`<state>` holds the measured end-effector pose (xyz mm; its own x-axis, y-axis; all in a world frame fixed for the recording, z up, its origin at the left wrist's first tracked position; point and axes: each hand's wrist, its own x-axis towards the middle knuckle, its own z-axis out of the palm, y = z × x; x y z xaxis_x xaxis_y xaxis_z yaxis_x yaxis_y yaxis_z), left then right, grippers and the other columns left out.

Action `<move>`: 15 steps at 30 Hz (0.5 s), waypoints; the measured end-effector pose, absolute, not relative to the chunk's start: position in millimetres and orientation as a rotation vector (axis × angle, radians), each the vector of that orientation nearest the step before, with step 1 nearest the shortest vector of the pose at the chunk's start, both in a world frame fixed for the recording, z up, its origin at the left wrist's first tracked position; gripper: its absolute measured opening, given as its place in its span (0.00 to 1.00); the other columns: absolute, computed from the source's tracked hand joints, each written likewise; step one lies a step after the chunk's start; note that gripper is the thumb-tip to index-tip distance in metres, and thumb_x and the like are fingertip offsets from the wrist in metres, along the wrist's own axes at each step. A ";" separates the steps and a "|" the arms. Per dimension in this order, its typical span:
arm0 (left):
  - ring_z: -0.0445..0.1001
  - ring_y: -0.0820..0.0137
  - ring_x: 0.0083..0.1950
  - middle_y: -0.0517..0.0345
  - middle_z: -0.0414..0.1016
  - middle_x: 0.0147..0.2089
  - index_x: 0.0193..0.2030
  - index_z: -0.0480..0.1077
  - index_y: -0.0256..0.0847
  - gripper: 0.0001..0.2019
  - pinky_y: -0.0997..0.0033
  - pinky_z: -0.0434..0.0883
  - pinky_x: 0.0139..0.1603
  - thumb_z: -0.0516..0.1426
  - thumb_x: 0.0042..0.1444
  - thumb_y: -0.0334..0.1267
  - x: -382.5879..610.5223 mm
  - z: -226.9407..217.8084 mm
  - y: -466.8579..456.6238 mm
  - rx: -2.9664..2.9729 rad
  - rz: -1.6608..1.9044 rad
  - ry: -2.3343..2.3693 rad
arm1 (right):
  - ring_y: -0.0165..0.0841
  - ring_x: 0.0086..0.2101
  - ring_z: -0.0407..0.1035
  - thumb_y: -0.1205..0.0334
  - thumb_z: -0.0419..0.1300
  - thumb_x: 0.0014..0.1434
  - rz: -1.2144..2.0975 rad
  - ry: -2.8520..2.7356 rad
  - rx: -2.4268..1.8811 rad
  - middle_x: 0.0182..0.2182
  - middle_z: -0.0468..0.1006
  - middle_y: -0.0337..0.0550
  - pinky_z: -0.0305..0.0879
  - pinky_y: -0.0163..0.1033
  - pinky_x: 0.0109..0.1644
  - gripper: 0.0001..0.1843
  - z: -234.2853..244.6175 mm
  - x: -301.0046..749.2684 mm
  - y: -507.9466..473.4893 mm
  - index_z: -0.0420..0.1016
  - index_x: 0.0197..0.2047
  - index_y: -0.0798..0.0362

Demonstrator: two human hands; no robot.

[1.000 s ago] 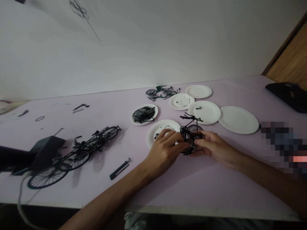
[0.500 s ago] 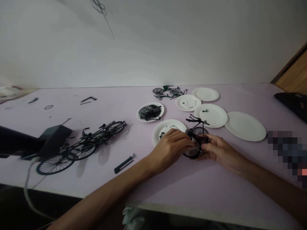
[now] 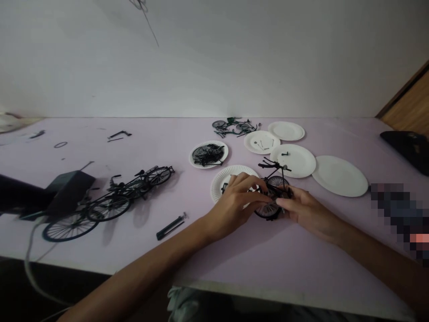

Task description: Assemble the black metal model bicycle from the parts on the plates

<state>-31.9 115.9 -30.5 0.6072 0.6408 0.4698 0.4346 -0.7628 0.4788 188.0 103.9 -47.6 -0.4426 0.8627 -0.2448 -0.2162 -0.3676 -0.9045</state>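
Note:
A small black model bicycle (image 3: 273, 190) stands on the pale purple table (image 3: 268, 259), its handlebars pointing up and away. My left hand (image 3: 234, 203) curls round its left side, fingers pinched at the frame near the lower wheel. My right hand (image 3: 303, 210) grips it from the right, fingers closed against the wheel. Part of the model is hidden behind my fingers. Just behind my left hand lies a white paper plate (image 3: 221, 179) with a few small dark parts.
Several white paper plates (image 3: 340, 175) lie behind, one heaped with black parts (image 3: 208, 154). Two finished model bicycles (image 3: 110, 201) and a black box (image 3: 69, 188) lie at the left. A black tool (image 3: 170, 226) rests near the front edge. A dark object (image 3: 407, 144) sits far right.
The view has swung slightly. My left-hand fingers have shifted on the model bicycle; both hands stay on it in about the same spot.

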 end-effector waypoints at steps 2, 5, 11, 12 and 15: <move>0.67 0.64 0.51 0.55 0.74 0.50 0.45 0.77 0.46 0.08 0.61 0.63 0.51 0.58 0.65 0.32 -32.0 -30.5 116.0 2.533 0.901 0.872 | 0.38 0.48 0.71 0.60 0.69 0.56 1.840 -1.121 -1.027 0.47 0.76 0.44 0.68 0.45 0.51 0.19 -47.7 188.4 103.0 0.73 0.50 0.49; 0.67 0.63 0.54 0.53 0.73 0.53 0.49 0.74 0.45 0.08 0.60 0.63 0.53 0.58 0.64 0.33 -34.5 -28.6 117.6 2.588 0.890 0.866 | 0.37 0.48 0.71 0.60 0.71 0.55 1.800 -1.126 -1.058 0.48 0.76 0.43 0.67 0.44 0.52 0.21 -48.2 188.7 102.5 0.72 0.50 0.49; 0.66 0.58 0.61 0.45 0.70 0.60 0.56 0.66 0.39 0.17 0.57 0.62 0.58 0.59 0.63 0.41 -42.6 -19.0 121.4 2.873 0.791 0.727 | 0.35 0.47 0.72 0.59 0.72 0.53 1.828 -1.068 -1.056 0.46 0.77 0.42 0.67 0.42 0.51 0.22 -45.7 189.5 104.1 0.73 0.50 0.50; 0.65 0.57 0.62 0.45 0.71 0.61 0.58 0.65 0.40 0.18 0.56 0.60 0.60 0.59 0.64 0.42 -42.8 -18.5 121.1 2.936 0.764 0.704 | 0.35 0.46 0.72 0.59 0.72 0.53 1.839 -1.069 -1.065 0.45 0.77 0.42 0.67 0.41 0.50 0.22 -44.7 190.3 103.9 0.73 0.49 0.50; 0.68 0.62 0.62 0.50 0.75 0.58 0.58 0.65 0.41 0.13 0.56 0.55 0.63 0.54 0.68 0.32 -40.4 -19.8 117.8 3.061 0.784 0.618 | 0.33 0.44 0.73 0.60 0.73 0.51 1.901 -1.120 -1.068 0.43 0.78 0.40 0.68 0.38 0.48 0.22 -41.6 192.7 102.7 0.74 0.48 0.50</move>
